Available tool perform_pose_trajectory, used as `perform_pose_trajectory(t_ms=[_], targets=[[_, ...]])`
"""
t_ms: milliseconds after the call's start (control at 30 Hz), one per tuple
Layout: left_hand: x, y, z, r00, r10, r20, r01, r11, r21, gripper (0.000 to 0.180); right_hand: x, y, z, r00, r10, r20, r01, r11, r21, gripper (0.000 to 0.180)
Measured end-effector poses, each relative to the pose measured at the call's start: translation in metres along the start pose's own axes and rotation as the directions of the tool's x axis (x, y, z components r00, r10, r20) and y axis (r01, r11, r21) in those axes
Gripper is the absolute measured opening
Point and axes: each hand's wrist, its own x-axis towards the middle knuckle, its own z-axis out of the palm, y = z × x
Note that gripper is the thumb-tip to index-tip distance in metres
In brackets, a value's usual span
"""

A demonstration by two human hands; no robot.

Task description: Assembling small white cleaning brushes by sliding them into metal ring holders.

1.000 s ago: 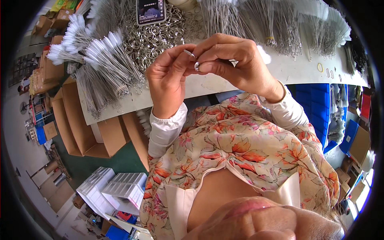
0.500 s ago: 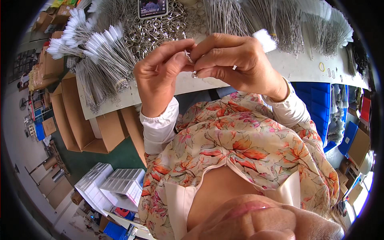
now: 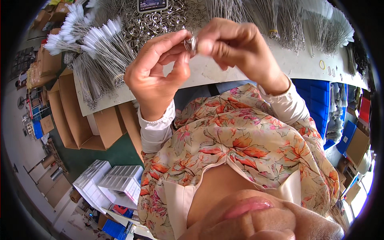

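Up above the worktop [image 3: 224, 72], both hands pinch one small metal ring [image 3: 191, 42]. The left hand [image 3: 158, 76] and right hand [image 3: 236, 50] close fingertips on it, held high, likely to see it well. More rings [image 3: 148, 24] lie piled at the far edge.

The single view came from a head-worn fisheye camera that looked steeply down along the person's own chest. It sat close above both raised hands, with the white worktop [image 3: 304, 66] curving across the top and the floor at lower left.
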Motion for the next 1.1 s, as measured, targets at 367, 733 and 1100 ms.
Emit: perform_pose_trajectory(t_ms=[367, 733, 1100], targets=[[0.007, -0.004, -0.004, 0.998, 0.056, -0.009, -0.055, 0.993, 0.107, 0.03, 0.016, 0.01, -0.005, 0.965, 0.246, 0.09, -0.26, 0.939, 0.223, 0.015], [0.015, -0.009, -0.028, 0.936, -0.299, 0.184, 0.334, 0.921, -0.201, 0.022, 0.012, 0.006, -0.005, 0.926, 0.331, 0.181, -0.343, 0.939, 0.039, 0.015], [0.041, -0.073, -0.134, 0.892, -0.408, -0.197, 0.433, 0.641, 0.633, 0.016, -0.029, 0.12, -0.004, 0.903, -0.332, 0.271, 0.366, 0.266, -0.892, 0.018]])
